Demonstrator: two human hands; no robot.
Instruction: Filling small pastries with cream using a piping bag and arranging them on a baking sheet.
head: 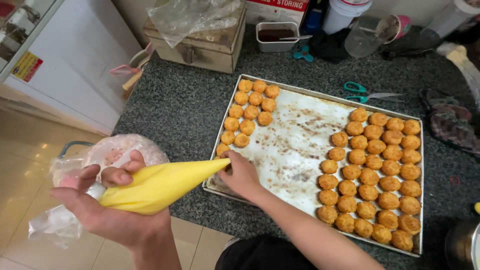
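My left hand (107,210) grips the wide end of a yellow piping bag (160,185), off the counter's left edge. The bag's tip points right and meets my right hand (242,177) at the near left corner of a metal baking tray (295,145). My right hand is curled around a small pastry puff at the tip, and the puff is mostly hidden by my fingers. Several golden puffs (380,170) fill the tray's right side in rows. A smaller group of puffs (250,112) sits at its far left corner. The tray's middle is bare, stained paper.
A clear plastic bag (120,150) bulges behind my left hand. On the dark speckled counter lie teal scissors (367,92), a metal box (200,47), a small container (275,35), a clear jug (365,35) and a cloth (450,122). A pot rim (462,245) shows bottom right.
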